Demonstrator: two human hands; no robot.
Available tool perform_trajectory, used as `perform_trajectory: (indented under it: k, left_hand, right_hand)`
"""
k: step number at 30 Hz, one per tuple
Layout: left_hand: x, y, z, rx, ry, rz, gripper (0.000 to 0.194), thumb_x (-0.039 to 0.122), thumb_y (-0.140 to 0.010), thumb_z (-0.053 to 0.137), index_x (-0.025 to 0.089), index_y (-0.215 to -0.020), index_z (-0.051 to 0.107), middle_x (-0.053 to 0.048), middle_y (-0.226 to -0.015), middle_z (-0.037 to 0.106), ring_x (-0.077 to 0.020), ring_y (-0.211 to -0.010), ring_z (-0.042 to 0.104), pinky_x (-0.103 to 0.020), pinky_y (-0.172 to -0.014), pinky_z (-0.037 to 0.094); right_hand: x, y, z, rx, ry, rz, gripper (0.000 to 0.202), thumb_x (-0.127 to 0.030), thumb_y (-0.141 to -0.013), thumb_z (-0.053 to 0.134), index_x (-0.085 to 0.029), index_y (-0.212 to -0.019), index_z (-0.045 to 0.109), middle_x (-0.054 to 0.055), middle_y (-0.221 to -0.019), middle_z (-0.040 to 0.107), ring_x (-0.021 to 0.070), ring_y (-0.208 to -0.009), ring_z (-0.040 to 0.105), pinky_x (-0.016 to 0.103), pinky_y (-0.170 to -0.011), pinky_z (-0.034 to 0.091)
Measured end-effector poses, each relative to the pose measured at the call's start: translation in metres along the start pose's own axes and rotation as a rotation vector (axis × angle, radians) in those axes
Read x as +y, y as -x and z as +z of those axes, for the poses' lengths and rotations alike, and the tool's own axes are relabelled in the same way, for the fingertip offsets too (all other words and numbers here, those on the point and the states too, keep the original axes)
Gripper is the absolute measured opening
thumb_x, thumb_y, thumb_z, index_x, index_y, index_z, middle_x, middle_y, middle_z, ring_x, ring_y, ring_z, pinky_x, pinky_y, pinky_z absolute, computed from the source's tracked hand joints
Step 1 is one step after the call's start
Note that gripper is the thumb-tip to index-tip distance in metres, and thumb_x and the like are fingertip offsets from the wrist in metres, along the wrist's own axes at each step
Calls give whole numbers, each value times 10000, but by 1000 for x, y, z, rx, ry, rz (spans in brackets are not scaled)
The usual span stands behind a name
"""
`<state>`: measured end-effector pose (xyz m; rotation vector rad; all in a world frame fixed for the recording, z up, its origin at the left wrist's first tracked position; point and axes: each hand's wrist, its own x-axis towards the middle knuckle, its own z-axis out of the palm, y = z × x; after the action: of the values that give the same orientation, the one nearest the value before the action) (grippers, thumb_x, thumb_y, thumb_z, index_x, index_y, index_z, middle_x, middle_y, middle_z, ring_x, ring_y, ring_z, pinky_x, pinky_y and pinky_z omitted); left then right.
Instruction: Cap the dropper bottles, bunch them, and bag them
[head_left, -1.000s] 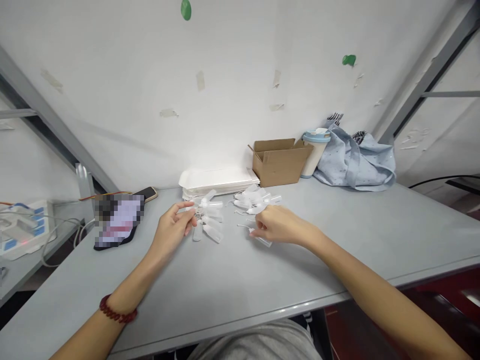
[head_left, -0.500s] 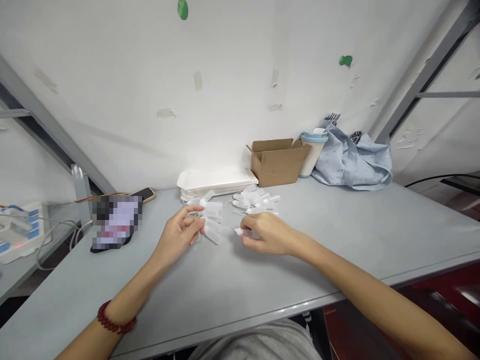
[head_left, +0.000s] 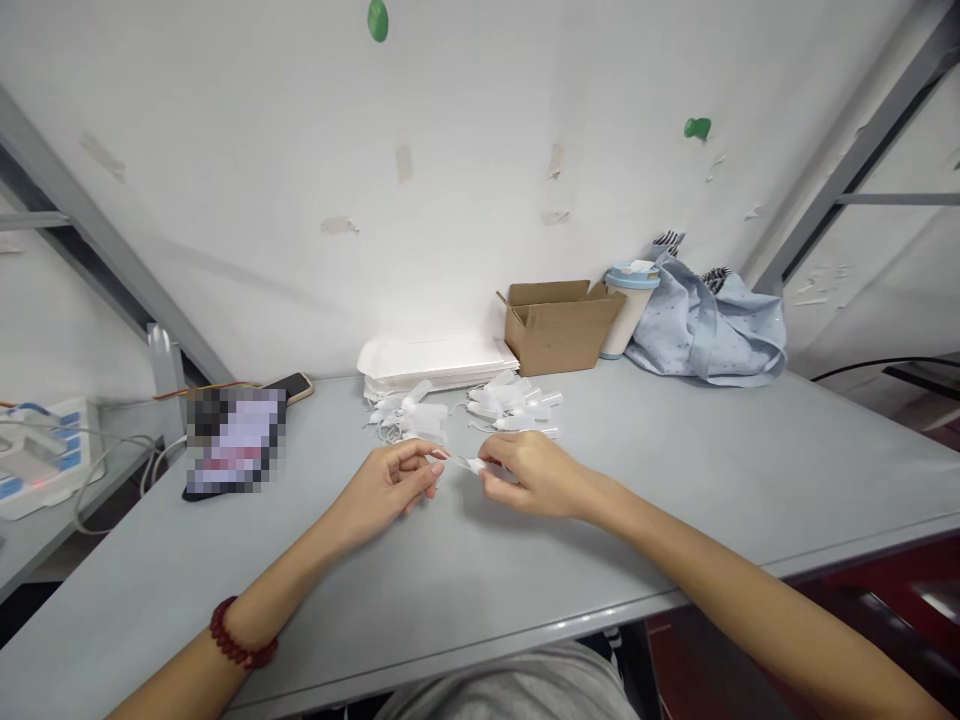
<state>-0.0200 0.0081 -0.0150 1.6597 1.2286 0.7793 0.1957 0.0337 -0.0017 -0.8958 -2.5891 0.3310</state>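
My right hand (head_left: 529, 475) pinches a small white plastic piece (head_left: 475, 465) with a thin string at its left end. Facing it, my left hand (head_left: 397, 480) has its thumb and index finger closed at the string's other end; what lies between them is too small to make out clearly. Both hands are just above the grey table (head_left: 450, 580), a short gap apart. Behind my left hand lies a pile of translucent white pieces with strings (head_left: 424, 415). A second such pile (head_left: 510, 397) lies behind my right hand.
A stack of flat white boxes (head_left: 435, 365) is against the wall, beside an open cardboard box (head_left: 562, 330), a lidded cup (head_left: 630, 305) and a light blue bag (head_left: 705, 325). Phones (head_left: 291, 386) and a power strip (head_left: 45, 455) are at left.
My left hand has moved right, away from the left pile and closer to my right hand. The right hand has hardly moved. The view has shifted slightly.
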Motion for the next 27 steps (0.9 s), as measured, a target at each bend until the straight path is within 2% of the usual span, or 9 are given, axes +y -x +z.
perform_trajectory:
  k: [5,9,18,27]
  left_hand:
    - [-2,1,-1,26,25,20,318,432,-852,514,143,-939,612,27,-624,558,-57,-445,414,-197,-450,365]
    - [-4,1,0,-6,14,12,297,413,-840,540,141,-895,647,23,-622,560,-56,-456,432,-187,-449,366]
    - [-3,3,4,-37,-10,28,297,401,-830,557,145,-917,680,17,-616,564,-61,-465,443,-190,-467,382]
    - [-3,5,6,-39,-16,27,301,390,-824,556,136,-916,690,1,-621,580,-76,-464,441,-207,-470,388]
  right_hand:
    - [-2,0,0,-10,5,-9,125,-174,-793,475,-132,-687,526,18,-618,531,99,-536,407,213,-529,277]
    - [-2,1,0,-10,-20,-35,123,-172,-809,475,-124,-723,549,32,-657,560,107,-564,447,212,-547,303]
    - [-4,2,0,-25,-76,-58,194,-179,-875,409,-104,-885,587,66,-754,594,140,-656,520,234,-608,367]
    - [-2,2,2,-31,-54,-71,239,-191,-896,357,-117,-847,579,60,-739,583,141,-648,508,242,-613,370]
